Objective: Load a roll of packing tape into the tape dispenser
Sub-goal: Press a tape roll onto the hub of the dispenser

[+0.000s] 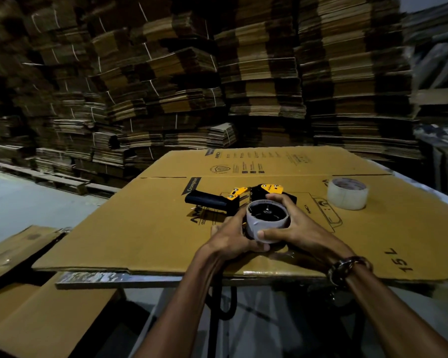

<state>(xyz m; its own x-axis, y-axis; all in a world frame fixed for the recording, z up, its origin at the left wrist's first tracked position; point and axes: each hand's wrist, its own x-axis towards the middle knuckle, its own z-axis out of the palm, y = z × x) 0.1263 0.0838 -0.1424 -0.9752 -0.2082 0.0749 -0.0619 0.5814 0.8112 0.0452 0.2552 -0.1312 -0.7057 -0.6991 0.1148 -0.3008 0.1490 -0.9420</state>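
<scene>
Stacked flattened cartons wall a table (93, 277) topped with cardboard. Both hands, left hand (233, 235) and right hand (295, 223), close their fingers around a near-empty core (267, 220) on the tape dispenser (233, 200), bracing it; the fresh tape roll (347, 193) waits well apart.

The flattened cardboard box (150, 228) reads "Crompton", "AMCA" and "15L"
</scene>
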